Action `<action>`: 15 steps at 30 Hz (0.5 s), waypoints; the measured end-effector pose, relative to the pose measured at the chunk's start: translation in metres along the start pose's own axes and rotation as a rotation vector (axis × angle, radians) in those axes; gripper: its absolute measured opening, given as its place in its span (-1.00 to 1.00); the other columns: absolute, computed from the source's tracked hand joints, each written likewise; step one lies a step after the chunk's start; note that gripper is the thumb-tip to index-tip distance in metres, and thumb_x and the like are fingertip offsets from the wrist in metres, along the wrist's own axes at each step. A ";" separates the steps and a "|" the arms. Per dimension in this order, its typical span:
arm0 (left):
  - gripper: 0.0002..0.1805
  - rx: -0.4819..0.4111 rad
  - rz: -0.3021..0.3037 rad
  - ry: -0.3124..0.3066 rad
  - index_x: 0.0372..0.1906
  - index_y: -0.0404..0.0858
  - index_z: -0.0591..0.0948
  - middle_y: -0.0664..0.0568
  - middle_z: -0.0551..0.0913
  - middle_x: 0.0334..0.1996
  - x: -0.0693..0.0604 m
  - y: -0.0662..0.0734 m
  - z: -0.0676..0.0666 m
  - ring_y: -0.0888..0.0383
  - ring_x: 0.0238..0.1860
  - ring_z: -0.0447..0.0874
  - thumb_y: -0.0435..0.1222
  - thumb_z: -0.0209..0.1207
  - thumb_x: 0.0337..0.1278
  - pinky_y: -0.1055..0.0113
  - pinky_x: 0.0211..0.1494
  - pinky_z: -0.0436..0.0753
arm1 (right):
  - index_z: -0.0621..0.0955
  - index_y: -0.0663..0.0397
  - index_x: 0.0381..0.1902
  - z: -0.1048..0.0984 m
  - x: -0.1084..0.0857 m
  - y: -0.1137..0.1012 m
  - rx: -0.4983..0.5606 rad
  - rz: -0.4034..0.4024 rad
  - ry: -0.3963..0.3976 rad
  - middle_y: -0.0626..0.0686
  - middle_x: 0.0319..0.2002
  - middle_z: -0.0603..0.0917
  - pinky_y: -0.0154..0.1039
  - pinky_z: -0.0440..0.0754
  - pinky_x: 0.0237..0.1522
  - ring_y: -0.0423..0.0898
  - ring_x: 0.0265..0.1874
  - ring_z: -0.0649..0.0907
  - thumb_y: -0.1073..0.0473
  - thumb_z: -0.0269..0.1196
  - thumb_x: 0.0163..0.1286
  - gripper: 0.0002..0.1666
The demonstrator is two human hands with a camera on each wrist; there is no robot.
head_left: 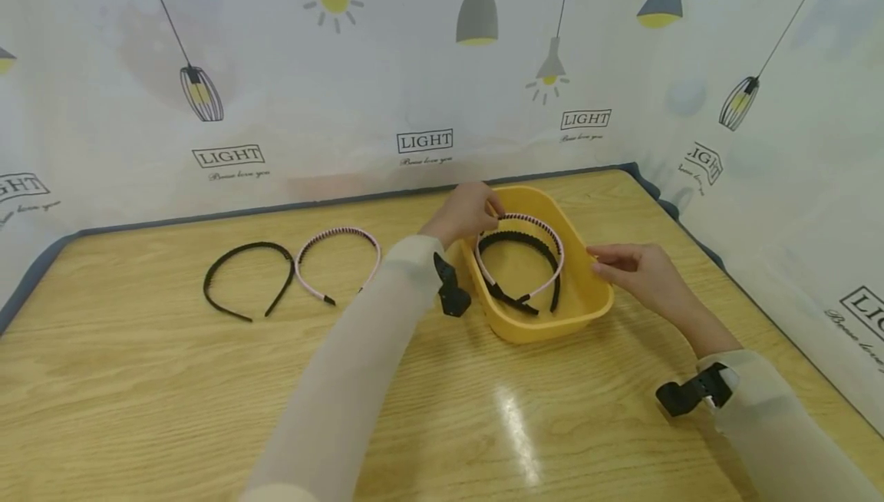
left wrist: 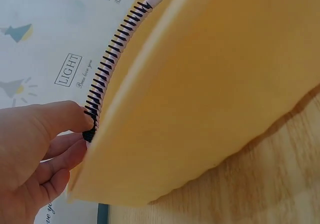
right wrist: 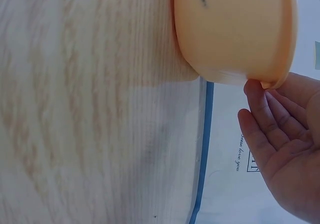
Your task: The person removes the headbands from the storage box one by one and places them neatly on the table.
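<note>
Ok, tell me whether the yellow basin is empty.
Not empty: the head view shows a black headband inside the yellow basin, overlapped by a pink headband.

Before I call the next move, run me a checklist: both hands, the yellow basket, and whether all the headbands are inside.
1. Left hand secure on the held pink headband: ok, grip pinches its toothed band.
2. Right hand on the yellow basket: ok, fingers at its rim.
3. Basket upright on the table: ok.
4. All headbands inside: not ok; a black one and another pink one lie on the table.
5. Left sleeve clear of that pink one: cannot tell; they look very close.
</note>
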State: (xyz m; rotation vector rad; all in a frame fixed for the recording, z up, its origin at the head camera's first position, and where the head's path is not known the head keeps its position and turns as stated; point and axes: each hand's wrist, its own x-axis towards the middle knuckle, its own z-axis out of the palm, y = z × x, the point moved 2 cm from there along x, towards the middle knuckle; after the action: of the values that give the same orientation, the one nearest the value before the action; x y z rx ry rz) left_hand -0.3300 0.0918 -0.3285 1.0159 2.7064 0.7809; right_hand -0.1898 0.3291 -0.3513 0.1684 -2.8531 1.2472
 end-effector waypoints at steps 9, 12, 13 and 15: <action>-0.76 -0.030 0.003 0.017 -0.13 -0.28 0.66 -0.06 0.63 -0.15 -0.005 0.000 -0.015 0.12 -0.19 0.60 -0.41 0.17 0.06 0.43 -0.27 0.56 | 0.53 0.30 0.08 0.000 0.000 -0.003 -0.001 0.003 -0.002 0.26 -0.02 0.58 -0.48 0.55 -0.27 -0.42 -0.28 0.57 0.08 0.19 0.31 -0.52; -0.76 -0.051 -0.001 0.028 -0.13 -0.29 0.66 -0.07 0.64 -0.16 -0.007 -0.001 -0.020 0.11 -0.18 0.60 -0.42 0.17 0.06 0.43 -0.28 0.58 | 0.53 0.29 0.08 0.000 0.000 -0.003 -0.008 0.006 -0.002 0.26 -0.02 0.58 -0.49 0.55 -0.27 -0.42 -0.28 0.56 0.07 0.19 0.31 -0.51; -0.77 -0.054 -0.001 0.033 -0.13 -0.30 0.66 -0.07 0.64 -0.15 -0.007 -0.001 -0.021 0.11 -0.17 0.60 -0.42 0.18 0.06 0.43 -0.27 0.58 | 0.53 0.29 0.08 0.000 0.000 -0.003 -0.009 0.007 -0.002 0.26 -0.02 0.58 -0.49 0.54 -0.26 -0.42 -0.28 0.57 0.07 0.19 0.31 -0.51; -0.77 -0.060 -0.001 0.044 -0.13 -0.30 0.66 -0.07 0.63 -0.14 -0.009 -0.002 -0.025 0.10 -0.15 0.59 -0.42 0.18 0.06 0.42 -0.25 0.58 | 0.53 0.29 0.09 0.000 0.001 -0.003 -0.014 0.007 -0.002 0.25 -0.02 0.58 -0.49 0.54 -0.26 -0.43 -0.28 0.56 0.07 0.19 0.31 -0.51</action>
State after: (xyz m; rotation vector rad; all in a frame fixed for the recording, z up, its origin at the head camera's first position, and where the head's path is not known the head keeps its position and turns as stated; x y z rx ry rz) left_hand -0.3319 0.0749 -0.3087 0.9958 2.7017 0.8888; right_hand -0.1900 0.3272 -0.3488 0.1588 -2.8659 1.2283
